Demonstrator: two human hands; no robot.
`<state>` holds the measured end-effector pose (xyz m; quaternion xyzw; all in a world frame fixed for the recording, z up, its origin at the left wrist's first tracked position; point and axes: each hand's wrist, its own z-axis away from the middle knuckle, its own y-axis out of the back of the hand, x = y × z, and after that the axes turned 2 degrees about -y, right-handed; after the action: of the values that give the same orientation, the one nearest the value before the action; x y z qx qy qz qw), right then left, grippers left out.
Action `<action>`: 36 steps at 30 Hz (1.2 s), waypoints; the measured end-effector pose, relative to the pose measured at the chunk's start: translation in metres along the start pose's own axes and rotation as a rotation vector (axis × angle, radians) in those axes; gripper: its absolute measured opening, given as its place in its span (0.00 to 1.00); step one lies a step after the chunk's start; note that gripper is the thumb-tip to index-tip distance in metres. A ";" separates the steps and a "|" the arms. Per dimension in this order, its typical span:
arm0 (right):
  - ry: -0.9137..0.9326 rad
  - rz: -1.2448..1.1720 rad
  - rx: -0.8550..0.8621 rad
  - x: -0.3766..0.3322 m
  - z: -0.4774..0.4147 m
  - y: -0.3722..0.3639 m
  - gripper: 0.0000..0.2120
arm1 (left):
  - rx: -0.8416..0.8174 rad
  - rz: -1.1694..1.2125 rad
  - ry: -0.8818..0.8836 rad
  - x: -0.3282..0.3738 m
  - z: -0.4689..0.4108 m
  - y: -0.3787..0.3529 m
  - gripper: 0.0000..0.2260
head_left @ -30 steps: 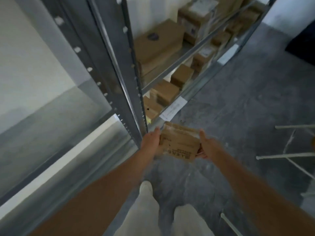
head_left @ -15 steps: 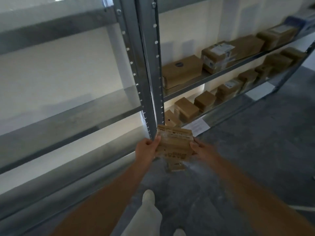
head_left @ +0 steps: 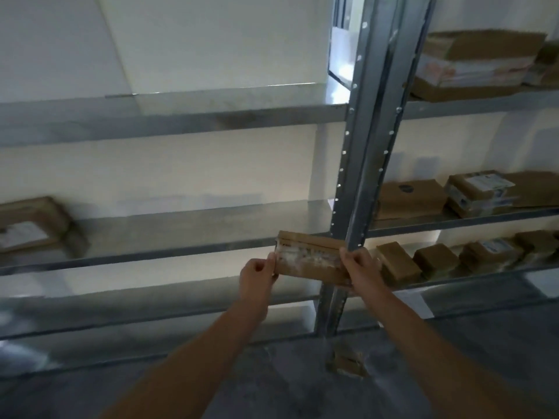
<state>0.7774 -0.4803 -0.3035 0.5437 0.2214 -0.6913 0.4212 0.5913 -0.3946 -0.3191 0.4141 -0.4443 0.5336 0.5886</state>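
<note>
A small flat cardboard parcel (head_left: 308, 259) with a white label is held in front of me at the height of the middle metal shelf (head_left: 187, 228). My left hand (head_left: 257, 278) grips its left end with curled fingers. At its right end, my right hand (head_left: 361, 267) grips the parcel, thumb on top. The parcel is tilted slightly down to the right and overlaps the steel upright post (head_left: 360, 164) of the rack.
Metal shelving fills the view. Several brown boxes (head_left: 408, 198) sit on the right bay's shelves, another box (head_left: 33, 225) lies at the far left of the middle shelf. A piece of cardboard (head_left: 346, 359) lies on the grey floor by the post.
The view has tilted up from the floor to the shelves. Both hands have raised the parcel from low near my legs to middle-shelf height, keeping the same grip.
</note>
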 end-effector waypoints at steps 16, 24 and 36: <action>0.015 -0.224 -0.373 -0.080 0.032 -0.202 0.13 | -0.168 0.146 -0.199 0.047 -0.036 0.232 0.34; 0.075 -0.143 -0.515 -0.099 0.061 -0.307 0.15 | -0.236 -0.017 -0.337 0.036 -0.032 0.335 0.49; 0.030 -0.130 -0.662 -0.058 0.135 -0.487 0.18 | 0.078 0.111 -0.320 0.017 -0.013 0.463 0.29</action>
<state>0.3035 -0.2975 -0.2805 0.3724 0.4743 -0.5992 0.5266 0.1321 -0.3370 -0.3000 0.4911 -0.5335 0.5092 0.4636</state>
